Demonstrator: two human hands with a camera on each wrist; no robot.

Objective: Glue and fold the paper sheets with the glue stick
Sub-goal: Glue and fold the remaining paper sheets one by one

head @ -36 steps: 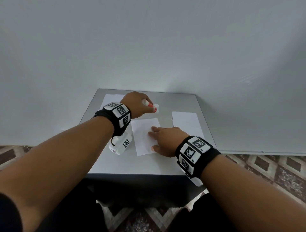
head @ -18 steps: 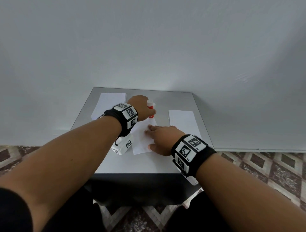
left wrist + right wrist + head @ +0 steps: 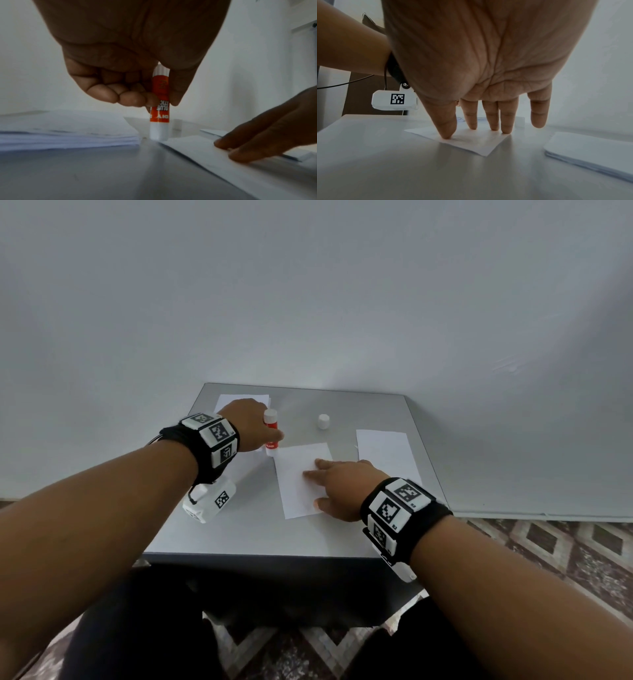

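Observation:
My left hand (image 3: 255, 426) grips a red and white glue stick (image 3: 271, 434) upright, its lower white end at the far left corner of a white paper sheet (image 3: 296, 474) in the middle of the table. In the left wrist view the glue stick (image 3: 159, 108) stands pinched between thumb and curled fingers. My right hand (image 3: 337, 486) lies flat on the sheet with straight fingers pressing it down; the right wrist view shows the fingertips (image 3: 447, 135) on the paper (image 3: 471, 143).
A white cap (image 3: 323, 421) stands on the grey table (image 3: 239, 532) behind the sheet. A paper stack (image 3: 385, 451) lies at the right, another paper stack (image 3: 239, 400) at the far left, partly behind my left hand. The wall stands close behind.
My left hand has moved left with the glue stick, from the sheet's far edge to its far left corner, uncovering the cap. The right hand stays on the sheet.

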